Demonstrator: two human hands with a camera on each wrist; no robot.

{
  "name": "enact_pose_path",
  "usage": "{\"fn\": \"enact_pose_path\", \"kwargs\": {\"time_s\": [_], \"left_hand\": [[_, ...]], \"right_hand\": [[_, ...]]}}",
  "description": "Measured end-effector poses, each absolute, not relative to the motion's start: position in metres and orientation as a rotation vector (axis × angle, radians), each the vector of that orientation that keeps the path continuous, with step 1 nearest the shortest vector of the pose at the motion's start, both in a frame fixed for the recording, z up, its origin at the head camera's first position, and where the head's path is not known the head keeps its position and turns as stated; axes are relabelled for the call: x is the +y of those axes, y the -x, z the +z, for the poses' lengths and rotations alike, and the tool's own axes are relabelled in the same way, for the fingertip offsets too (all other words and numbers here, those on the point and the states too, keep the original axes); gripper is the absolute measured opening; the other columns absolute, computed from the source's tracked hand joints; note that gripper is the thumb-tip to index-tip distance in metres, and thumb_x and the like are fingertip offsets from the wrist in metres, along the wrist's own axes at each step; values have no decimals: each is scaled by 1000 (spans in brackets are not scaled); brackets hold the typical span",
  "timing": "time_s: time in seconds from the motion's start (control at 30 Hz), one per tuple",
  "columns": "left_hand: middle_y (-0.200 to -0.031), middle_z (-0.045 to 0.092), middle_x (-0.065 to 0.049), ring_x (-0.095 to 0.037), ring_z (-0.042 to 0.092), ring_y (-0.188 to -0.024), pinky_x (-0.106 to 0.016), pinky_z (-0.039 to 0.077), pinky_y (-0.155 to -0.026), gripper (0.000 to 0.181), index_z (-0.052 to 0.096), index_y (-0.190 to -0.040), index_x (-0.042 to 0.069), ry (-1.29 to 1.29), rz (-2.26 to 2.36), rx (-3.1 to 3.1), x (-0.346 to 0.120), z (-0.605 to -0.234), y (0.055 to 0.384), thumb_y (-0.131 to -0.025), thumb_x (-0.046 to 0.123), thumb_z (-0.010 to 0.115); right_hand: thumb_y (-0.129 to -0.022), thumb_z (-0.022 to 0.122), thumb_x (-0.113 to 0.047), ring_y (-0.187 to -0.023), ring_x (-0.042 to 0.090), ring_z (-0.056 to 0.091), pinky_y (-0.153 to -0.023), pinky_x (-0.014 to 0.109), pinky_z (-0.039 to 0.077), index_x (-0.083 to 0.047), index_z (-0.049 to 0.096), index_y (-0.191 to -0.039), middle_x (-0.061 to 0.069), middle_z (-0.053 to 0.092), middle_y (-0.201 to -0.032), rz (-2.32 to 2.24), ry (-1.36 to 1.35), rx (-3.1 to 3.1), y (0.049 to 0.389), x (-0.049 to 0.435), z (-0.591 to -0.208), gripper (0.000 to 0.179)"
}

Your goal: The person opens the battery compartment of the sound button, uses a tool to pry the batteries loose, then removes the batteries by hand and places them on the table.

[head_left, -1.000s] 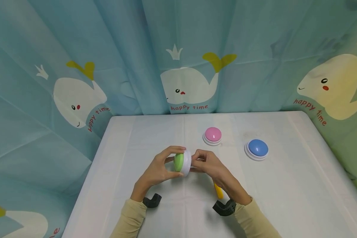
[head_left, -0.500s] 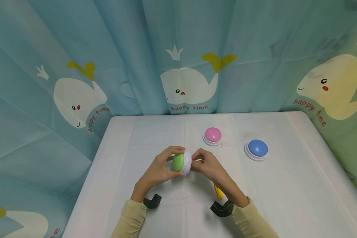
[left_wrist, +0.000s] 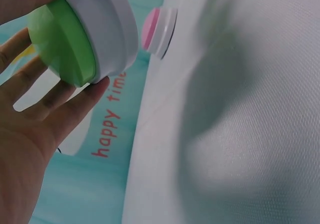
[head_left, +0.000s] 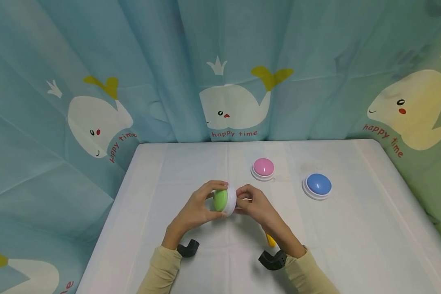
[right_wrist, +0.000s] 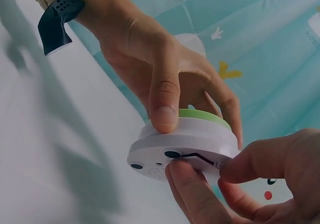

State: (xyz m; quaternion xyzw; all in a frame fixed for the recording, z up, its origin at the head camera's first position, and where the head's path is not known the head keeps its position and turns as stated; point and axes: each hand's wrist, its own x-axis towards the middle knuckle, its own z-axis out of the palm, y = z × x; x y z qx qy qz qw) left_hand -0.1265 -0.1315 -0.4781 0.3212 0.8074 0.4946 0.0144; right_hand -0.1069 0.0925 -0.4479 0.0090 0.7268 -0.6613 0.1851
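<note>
My left hand (head_left: 196, 206) holds a push-button buzzer with a green dome and white base (head_left: 230, 201) above the table, tipped on its side, thumb and fingers spread round its edge. In the right wrist view its underside (right_wrist: 150, 170) shows dark round feet and small speaker holes. Thumb and fingers of my right hand (head_left: 255, 206) pinch a white battery cover (right_wrist: 204, 167) at that underside, where a dark gap runs along the cover's edge. Part of the cover is hidden behind the fingertips.
A pink-domed buzzer (head_left: 263, 168) and a blue-domed one (head_left: 318, 186) sit farther back on the white-covered table (head_left: 360, 228). A yellow stick-like handle (head_left: 270, 240) lies partly hidden under my right wrist. Behind the table hangs a blue whale-print curtain (head_left: 161, 81).
The right hand and forearm have shifted slightly left, with the fingers drawn closer together at the base. The green buzzer has turned a little; the left hand keeps nearly the same hold.
</note>
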Motion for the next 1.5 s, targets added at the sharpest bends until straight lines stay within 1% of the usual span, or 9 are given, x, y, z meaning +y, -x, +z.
{"fn": "enact_pose_path", "kwargs": {"time_s": [0.13, 0.33, 0.57, 0.7, 0.93, 1.27, 1.5], "left_hand": [[-150, 56, 0, -24, 52, -143, -48, 55, -107, 75, 58, -140, 22, -981, 1545, 2498, -133, -479, 127, -75, 8, 94], [-150, 56, 1, -24, 52, -144, -47, 55, -107, 76, 58, -140, 23, -942, 1562, 2470, -136, -480, 129, -75, 8, 94], [-149, 57, 4, -22, 52, -144, -49, 54, -108, 74, 59, -140, 23, -887, 1548, 2466, -138, -481, 131, -76, 8, 93], [-149, 57, 2, -25, 52, -143, -52, 54, -108, 73, 59, -140, 22, -870, 1543, 2460, -138, -481, 132, -76, 8, 93], [-149, 57, -1, -27, 51, -144, -55, 53, -107, 74, 59, -140, 24, -865, 1557, 2434, -141, -483, 132, -76, 7, 93], [-149, 57, -1, -27, 51, -144, -54, 53, -108, 75, 59, -141, 23, -847, 1575, 2428, -143, -485, 133, -76, 10, 93], [-149, 57, 2, -24, 50, -145, -51, 53, -109, 76, 59, -140, 25, -829, 1601, 2410, -144, -485, 133, -75, 9, 94]], "right_hand": [[-98, 65, -9, -92, 16, 71, -89, 40, 64, 6, 57, -124, 16, 70, -110, -1883, -9, 2011, 108, 94, -452, 31], [-96, 64, -7, -91, 16, 71, -89, 38, 64, 7, 57, -126, 16, 72, -109, -1908, 0, 1953, 111, 96, -457, 34], [-96, 59, -2, -89, 16, 69, -88, 36, 64, 10, 56, -126, 14, 72, -105, -1935, -3, 1912, 114, 96, -462, 32], [-97, 59, -3, -90, 15, 69, -88, 35, 64, 9, 56, -126, 11, 72, -104, -1937, -18, 1884, 115, 96, -466, 31], [-98, 58, -1, -89, 14, 71, -87, 34, 64, 10, 54, -126, 8, 72, -101, -1949, -52, 1828, 117, 96, -473, 30], [-100, 57, -2, -91, 15, 72, -85, 33, 64, 10, 53, -129, 5, 74, -102, -1964, -50, 1782, 120, 95, -482, 31], [-100, 53, 3, -91, 15, 72, -86, 34, 64, 13, 49, -134, 3, 72, -102, -1989, -22, 1727, 120, 94, -484, 35]]}}
